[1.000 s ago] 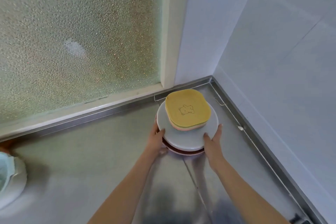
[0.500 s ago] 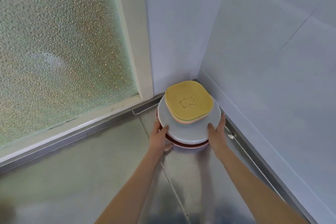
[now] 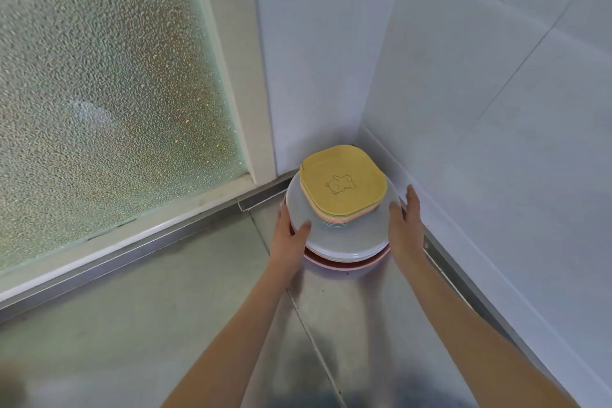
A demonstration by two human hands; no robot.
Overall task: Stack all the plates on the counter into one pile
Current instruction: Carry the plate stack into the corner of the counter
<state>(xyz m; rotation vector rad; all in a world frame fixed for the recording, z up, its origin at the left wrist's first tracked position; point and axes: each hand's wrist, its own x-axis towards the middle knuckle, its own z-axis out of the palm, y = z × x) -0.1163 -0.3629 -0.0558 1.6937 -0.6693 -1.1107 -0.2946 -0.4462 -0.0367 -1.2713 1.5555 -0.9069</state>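
The pile of plates (image 3: 341, 235) sits in the centre of the frame, on the steel counter (image 3: 132, 325) and pushed into the corner where the frosted window (image 3: 99, 76) at upper left meets the white wall (image 3: 480, 109) on the right. A yellow square plate (image 3: 342, 187) with a small bear drawing lies on top of several thin pastel ones, then wide white round plates, with a pink plate (image 3: 347, 265) at the bottom. The left hand (image 3: 289, 235) grips the pile's left edge, thumb lying over the white rim and fingers tucked under. The right hand (image 3: 405, 225) presses flat against the right edge, fingers straight and close to the wall. The small square plates sit off-centre toward the back, so a hard shove or a tilt could probably slide them off. Fingers could also get pinched between rim and wall, and the pink plate sticks out in front, so the stack may rock.
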